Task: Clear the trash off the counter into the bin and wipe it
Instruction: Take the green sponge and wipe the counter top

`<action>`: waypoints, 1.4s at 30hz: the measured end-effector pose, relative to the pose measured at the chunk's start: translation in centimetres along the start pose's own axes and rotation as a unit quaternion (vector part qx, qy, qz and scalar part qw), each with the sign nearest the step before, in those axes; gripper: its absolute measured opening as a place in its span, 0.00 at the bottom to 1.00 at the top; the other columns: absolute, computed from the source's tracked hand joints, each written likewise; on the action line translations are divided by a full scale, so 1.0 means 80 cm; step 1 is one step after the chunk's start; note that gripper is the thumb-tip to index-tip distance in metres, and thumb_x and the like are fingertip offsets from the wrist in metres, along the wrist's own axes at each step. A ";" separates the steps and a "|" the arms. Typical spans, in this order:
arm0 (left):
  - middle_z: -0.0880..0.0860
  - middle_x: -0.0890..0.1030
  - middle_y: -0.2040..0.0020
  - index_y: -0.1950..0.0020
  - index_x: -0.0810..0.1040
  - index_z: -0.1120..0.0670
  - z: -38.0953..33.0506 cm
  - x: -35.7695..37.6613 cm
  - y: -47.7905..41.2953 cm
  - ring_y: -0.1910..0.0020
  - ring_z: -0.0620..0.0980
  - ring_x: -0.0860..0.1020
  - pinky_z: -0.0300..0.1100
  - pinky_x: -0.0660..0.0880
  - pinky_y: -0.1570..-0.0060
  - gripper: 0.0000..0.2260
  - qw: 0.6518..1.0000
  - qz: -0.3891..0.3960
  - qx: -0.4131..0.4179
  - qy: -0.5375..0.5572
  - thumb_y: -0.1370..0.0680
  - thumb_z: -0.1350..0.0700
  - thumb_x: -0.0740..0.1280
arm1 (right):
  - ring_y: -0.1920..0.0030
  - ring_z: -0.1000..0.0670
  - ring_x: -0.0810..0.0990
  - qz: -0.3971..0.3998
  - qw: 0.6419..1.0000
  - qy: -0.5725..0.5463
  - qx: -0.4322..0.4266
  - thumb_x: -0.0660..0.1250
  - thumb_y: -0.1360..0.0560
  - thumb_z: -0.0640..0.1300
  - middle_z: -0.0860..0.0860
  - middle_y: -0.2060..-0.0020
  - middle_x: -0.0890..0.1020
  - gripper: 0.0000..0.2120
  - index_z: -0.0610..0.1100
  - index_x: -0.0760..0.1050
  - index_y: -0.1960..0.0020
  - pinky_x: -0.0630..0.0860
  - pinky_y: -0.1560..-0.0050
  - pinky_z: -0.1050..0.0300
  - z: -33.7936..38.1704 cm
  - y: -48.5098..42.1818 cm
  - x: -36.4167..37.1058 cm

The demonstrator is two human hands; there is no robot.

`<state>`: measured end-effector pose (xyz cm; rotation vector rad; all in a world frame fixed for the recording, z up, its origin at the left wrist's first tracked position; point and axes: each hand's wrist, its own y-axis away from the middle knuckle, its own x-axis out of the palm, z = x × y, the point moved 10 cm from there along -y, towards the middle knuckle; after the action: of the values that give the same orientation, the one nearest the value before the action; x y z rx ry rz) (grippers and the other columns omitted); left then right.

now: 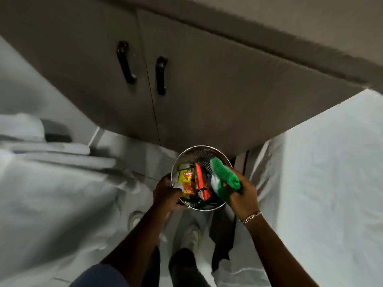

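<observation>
Forearms: both bare arms reach forward and down from the lower edge of the view, nearest the camera; a dark blue patch of clothing sits at the bottom left.
Bin (193, 206): a round, shiny metal basket with a perforated wall, seen from straight above, standing low at the foot of the cabinet and between the two hands.
Trash in bin: a yellow snack packet (186, 176) with red lettering lies against the left inner wall; an orange-red wrapper (200, 183) stands beside it toward the middle; darker scraps lie underneath, too blurred to name.
Left hand (167, 195): curled around the bin's left rim, thumb hooked over the edge to the inside, fingers on the outside wall.
Right hand (243, 194): closed around a green cloth (224, 179), which bulges out of the fist and hangs over the bin's right rim; a white patch shows on the cloth's lower left, possibly a second fabric or a wrapper.
Bracelet (250, 217): a gold chain on the right wrist.
Cabinet (207, 90): grey-brown doors directly behind the bin, with two black handles (143, 67) on either side of the door seam.
Counter edge (269, 23): a pale overhang runs diagonally across the top right, above the doors.
White sheets (321, 183): wrinkled pale cloth covers the ground on both sides.
Feet: a pale shoe (191, 235) and a dark one (182, 264) show below the bin, between the arms.
</observation>
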<state>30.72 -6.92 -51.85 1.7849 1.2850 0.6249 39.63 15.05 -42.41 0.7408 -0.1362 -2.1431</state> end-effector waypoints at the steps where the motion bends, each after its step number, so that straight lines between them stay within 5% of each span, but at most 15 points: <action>1: 0.56 0.79 0.43 0.36 0.75 0.45 0.019 0.008 -0.022 0.48 0.63 0.81 0.63 0.82 0.58 0.32 1.000 -0.013 -0.003 -0.007 0.40 0.62 0.66 | 0.44 0.44 0.81 0.007 1.000 -0.011 0.022 0.67 0.30 0.27 0.45 0.47 0.83 0.22 0.45 0.79 0.41 0.77 0.40 0.48 -0.035 -0.008 0.009; 5: 0.51 0.79 0.46 0.37 0.76 0.46 0.080 0.035 -0.125 0.55 0.54 0.82 0.46 0.84 0.68 0.27 0.999 -0.038 0.018 -0.033 0.34 0.63 0.70 | 0.48 0.50 0.82 0.094 0.995 0.032 0.015 0.69 0.29 0.29 0.51 0.51 0.84 0.24 0.58 0.78 0.48 0.77 0.45 0.66 -0.136 -0.056 0.049; 9: 0.54 0.81 0.43 0.40 0.75 0.40 0.139 0.067 -0.196 0.51 0.57 0.82 0.53 0.83 0.70 0.27 1.000 -0.006 0.004 0.006 0.33 0.64 0.68 | 0.44 0.47 0.82 0.105 0.994 0.032 0.000 0.69 0.30 0.27 0.44 0.46 0.84 0.22 0.45 0.78 0.41 0.76 0.38 0.53 -0.185 -0.082 0.062; 13: 0.54 0.81 0.41 0.36 0.72 0.39 0.161 0.077 -0.233 0.47 0.55 0.82 0.57 0.84 0.63 0.29 0.999 -0.006 0.009 0.032 0.32 0.63 0.67 | 0.47 0.59 0.81 0.077 0.997 -0.011 -0.021 0.68 0.31 0.24 0.44 0.45 0.83 0.23 0.44 0.77 0.41 0.76 0.43 0.69 -0.194 -0.081 0.076; 16: 0.50 0.77 0.37 0.28 0.65 0.39 0.148 0.088 -0.230 0.41 0.57 0.78 0.61 0.81 0.49 0.33 0.999 0.025 0.006 0.020 0.28 0.63 0.68 | 0.47 0.64 0.80 0.076 0.995 -0.011 -0.058 0.67 0.32 0.26 0.43 0.43 0.82 0.22 0.41 0.77 0.41 0.74 0.43 0.72 -0.165 -0.074 0.085; 18: 0.45 0.74 0.41 0.27 0.63 0.44 0.119 0.077 -0.198 0.42 0.53 0.76 0.55 0.78 0.44 0.29 0.999 0.019 0.017 0.021 0.25 0.58 0.69 | 0.43 0.60 0.80 0.079 0.991 0.029 -0.100 0.68 0.33 0.24 0.43 0.42 0.82 0.25 0.45 0.78 0.41 0.73 0.40 0.68 -0.129 -0.060 0.093; 20: 0.44 0.79 0.50 0.34 0.73 0.48 0.083 0.051 -0.138 0.52 0.47 0.78 0.48 0.76 0.52 0.19 0.993 0.046 -0.008 0.110 0.24 0.45 0.67 | 0.36 0.56 0.77 0.083 0.980 0.074 -0.167 0.64 0.35 0.20 0.46 0.38 0.81 0.33 0.50 0.77 0.40 0.72 0.33 0.60 -0.068 -0.035 0.108; 22: 0.48 0.85 0.57 0.48 0.84 0.49 0.038 0.021 -0.062 0.57 0.46 0.83 0.46 0.76 0.55 0.26 0.965 0.125 -0.013 0.230 0.30 0.31 0.62 | 0.31 0.53 0.73 0.109 0.948 0.120 -0.273 0.60 0.35 0.25 0.48 0.34 0.78 0.32 0.48 0.77 0.36 0.69 0.29 0.51 0.016 0.002 0.132; 24: 0.53 0.87 0.53 0.50 0.86 0.51 0.000 -0.046 0.012 0.54 0.50 0.85 0.48 0.79 0.54 0.28 0.942 0.135 0.021 0.307 0.33 0.30 0.62 | 0.28 0.49 0.70 0.169 0.909 0.150 -0.351 0.60 0.33 0.29 0.46 0.32 0.75 0.29 0.45 0.75 0.34 0.66 0.27 0.47 0.098 0.051 0.173; 28: 0.65 0.83 0.47 0.43 0.81 0.62 -0.078 -0.183 0.146 0.49 0.62 0.82 0.51 0.81 0.52 0.12 0.917 0.060 0.137 0.370 0.24 0.61 0.64 | 0.25 0.44 0.64 0.267 0.886 0.052 -0.377 0.64 0.39 0.28 0.43 0.29 0.71 0.33 0.39 0.72 0.34 0.64 0.26 0.47 0.235 0.162 0.226; 30: 0.66 0.82 0.45 0.42 0.79 0.63 -0.099 -0.260 0.197 0.48 0.65 0.82 0.55 0.81 0.50 0.14 0.915 -0.009 0.187 0.357 0.26 0.70 0.64 | 0.25 0.46 0.63 0.285 0.890 -0.053 -0.352 0.66 0.38 0.32 0.48 0.28 0.70 0.35 0.43 0.67 0.32 0.65 0.27 0.52 0.297 0.195 0.242; 33: 0.64 0.81 0.41 0.36 0.76 0.62 -0.126 -0.367 0.259 0.42 0.64 0.81 0.61 0.78 0.43 0.20 0.879 -0.057 0.267 0.391 0.28 0.69 0.68 | 0.30 0.49 0.71 0.316 0.902 -0.272 -0.109 0.70 0.33 0.34 0.51 0.32 0.73 0.34 0.53 0.66 0.31 0.75 0.39 0.54 0.351 0.189 0.296; 35: 0.61 0.83 0.43 0.37 0.76 0.60 -0.131 -0.437 0.289 0.44 0.61 0.82 0.60 0.79 0.45 0.20 0.854 -0.115 0.299 0.410 0.29 0.68 0.69 | 0.40 0.46 0.79 0.382 0.862 -0.321 0.085 0.72 0.35 0.38 0.48 0.40 0.79 0.34 0.53 0.67 0.32 0.79 0.48 0.51 0.365 0.204 0.370; 36: 0.59 0.84 0.44 0.39 0.78 0.58 -0.128 -0.467 0.296 0.46 0.60 0.82 0.59 0.80 0.47 0.19 0.847 -0.152 0.304 0.409 0.28 0.69 0.68 | 0.46 0.45 0.81 0.408 0.856 -0.295 0.114 0.73 0.35 0.38 0.46 0.45 0.82 0.33 0.51 0.68 0.33 0.79 0.51 0.49 0.374 0.213 0.401; 42: 0.61 0.80 0.40 0.35 0.74 0.57 -0.091 -0.598 0.295 0.43 0.60 0.79 0.47 0.77 0.47 0.20 0.874 -0.415 0.185 0.173 0.27 0.65 0.70 | 0.52 0.48 0.82 0.322 0.939 0.025 -0.118 0.74 0.36 0.36 0.46 0.51 0.84 0.21 0.43 0.77 0.44 0.80 0.52 0.58 0.435 0.238 0.519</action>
<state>20.46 -52.26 -24.66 1.2057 2.3464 0.2010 14.04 -33.84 -26.50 0.5142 -0.0775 -1.4802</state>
